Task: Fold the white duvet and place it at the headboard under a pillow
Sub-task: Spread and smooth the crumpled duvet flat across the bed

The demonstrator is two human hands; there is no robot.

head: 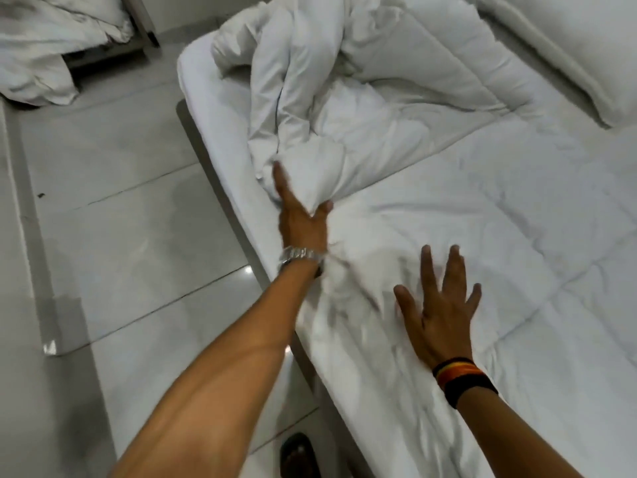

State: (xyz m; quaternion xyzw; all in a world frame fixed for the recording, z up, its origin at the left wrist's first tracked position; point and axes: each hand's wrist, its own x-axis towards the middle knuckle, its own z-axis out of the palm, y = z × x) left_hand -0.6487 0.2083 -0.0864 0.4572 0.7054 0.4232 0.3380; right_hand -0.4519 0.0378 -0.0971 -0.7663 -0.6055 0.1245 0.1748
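The white duvet (465, 219) lies over the bed, flat in the near half and bunched into a rumpled heap toward the far left corner. My left hand (300, 215), with a silver watch on the wrist, grips a gathered fold of the duvet near the bed's left edge. My right hand (441, 305), with a striped wristband, rests flat on the duvet with its fingers spread. A white pillow (568, 46) lies at the top right, at the head of the bed.
The bed's left edge (220, 132) runs diagonally beside a glossy pale tiled floor (120, 236). A second heap of white bedding (51, 46) hangs off other furniture at the top left. A dark shoe (296, 457) shows at the bottom by the bed.
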